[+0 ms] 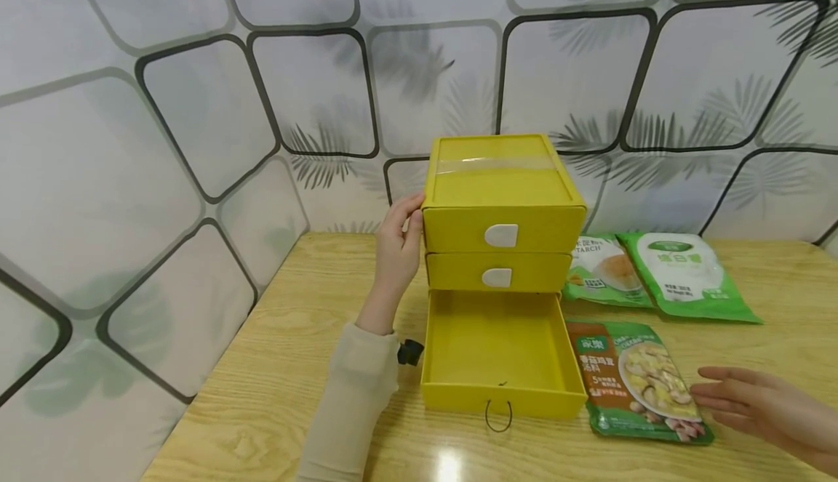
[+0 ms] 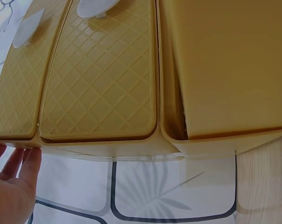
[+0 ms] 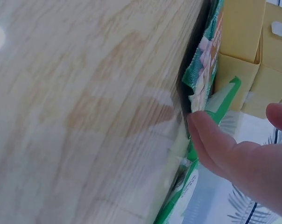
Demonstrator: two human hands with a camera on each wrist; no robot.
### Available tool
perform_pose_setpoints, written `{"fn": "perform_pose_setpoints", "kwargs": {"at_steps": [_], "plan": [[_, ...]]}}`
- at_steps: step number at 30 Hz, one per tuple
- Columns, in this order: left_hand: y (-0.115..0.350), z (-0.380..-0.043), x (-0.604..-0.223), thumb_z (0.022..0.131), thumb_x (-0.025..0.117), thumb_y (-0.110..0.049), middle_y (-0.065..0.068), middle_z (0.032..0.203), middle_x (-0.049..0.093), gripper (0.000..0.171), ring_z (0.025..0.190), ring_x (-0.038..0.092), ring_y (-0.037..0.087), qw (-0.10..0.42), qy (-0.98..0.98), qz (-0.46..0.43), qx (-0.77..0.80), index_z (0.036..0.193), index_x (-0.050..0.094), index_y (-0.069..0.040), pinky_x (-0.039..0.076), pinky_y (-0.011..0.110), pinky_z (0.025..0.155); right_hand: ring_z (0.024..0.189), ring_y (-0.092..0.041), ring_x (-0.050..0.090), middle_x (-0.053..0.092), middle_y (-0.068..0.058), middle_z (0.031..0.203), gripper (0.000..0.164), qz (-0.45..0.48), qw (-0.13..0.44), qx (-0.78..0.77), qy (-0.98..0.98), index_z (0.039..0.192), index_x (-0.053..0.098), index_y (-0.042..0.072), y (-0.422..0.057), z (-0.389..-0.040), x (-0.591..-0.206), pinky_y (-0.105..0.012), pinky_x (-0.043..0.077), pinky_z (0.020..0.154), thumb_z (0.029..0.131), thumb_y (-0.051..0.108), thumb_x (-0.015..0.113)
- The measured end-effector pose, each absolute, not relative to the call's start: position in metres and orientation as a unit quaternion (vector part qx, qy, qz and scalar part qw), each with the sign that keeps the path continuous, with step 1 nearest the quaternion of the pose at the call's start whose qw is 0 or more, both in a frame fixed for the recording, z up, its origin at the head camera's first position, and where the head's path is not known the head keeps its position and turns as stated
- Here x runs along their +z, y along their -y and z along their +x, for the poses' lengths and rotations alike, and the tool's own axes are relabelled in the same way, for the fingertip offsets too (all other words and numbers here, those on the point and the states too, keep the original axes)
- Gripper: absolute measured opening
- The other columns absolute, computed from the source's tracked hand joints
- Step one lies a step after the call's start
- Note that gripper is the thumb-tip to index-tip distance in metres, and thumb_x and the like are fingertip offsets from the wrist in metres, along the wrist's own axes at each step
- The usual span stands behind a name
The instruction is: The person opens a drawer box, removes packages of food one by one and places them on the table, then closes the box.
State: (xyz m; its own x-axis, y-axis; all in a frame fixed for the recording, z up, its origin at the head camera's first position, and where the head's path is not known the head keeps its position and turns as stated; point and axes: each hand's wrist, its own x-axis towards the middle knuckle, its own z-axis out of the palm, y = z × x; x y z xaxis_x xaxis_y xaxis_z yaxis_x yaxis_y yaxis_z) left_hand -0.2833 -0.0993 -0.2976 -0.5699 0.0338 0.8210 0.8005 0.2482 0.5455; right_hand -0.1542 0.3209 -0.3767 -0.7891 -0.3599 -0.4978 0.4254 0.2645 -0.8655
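Observation:
A yellow three-tier drawer box (image 1: pixel 504 229) stands on the table, its bottom drawer (image 1: pixel 497 336) pulled out and bare inside. My left hand (image 1: pixel 399 242) rests against the box's upper left side with its fingers extended; in the left wrist view the fingertips (image 2: pixel 32 161) touch the side wall. To the right of the drawer lies a green and brown seasoning packet (image 1: pixel 638 380) with a picture of food. My right hand (image 1: pixel 753 402) is at the packet's right edge, its fingers nearly straight. In the right wrist view, the fingertips (image 3: pixel 199 121) come right up to the packet's edge.
Behind the packet lie a green and white starch bag (image 1: pixel 605 271) and another green and white bag (image 1: pixel 684 275). The upper drawers have white tabs (image 1: pixel 500 235); a thin cord loop (image 1: pixel 499 416) hangs from the bottom one. A patterned wall covering (image 1: pixel 432 67) encloses the table's back and left.

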Motion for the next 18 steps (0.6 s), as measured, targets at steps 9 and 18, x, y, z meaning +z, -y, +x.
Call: {"fn": "perform_pose_setpoints", "kwargs": {"at_steps": [9,18], "plan": [[0.099,-0.284,-0.299,0.084,0.038,-0.007,0.011,0.104,0.046,0.025,0.092,0.044,0.011,0.355,0.703,-0.297,-0.540,0.103,0.050,0.003,0.044,0.023,0.058,0.091,-0.002,0.041,0.024,-0.028,0.118,0.053,-0.065,0.242,-0.462,-0.851,0.121,0.019,-0.007,-0.287,-0.153,-0.358,-0.045,0.035,0.071,0.084,0.027,0.036],[0.099,-0.285,-0.299,0.084,0.037,-0.007,0.012,0.105,0.045,0.025,0.092,0.044,0.012,0.350,0.704,-0.297,-0.542,0.104,0.050,0.001,0.044,0.024,0.056,0.049,-0.005,0.048,0.051,-0.013,0.088,0.036,-0.270,0.156,-0.381,-0.871,0.110,0.037,-0.004,-0.243,-0.155,-0.350,-0.026,0.041,0.040,0.081,0.016,0.046]]}}
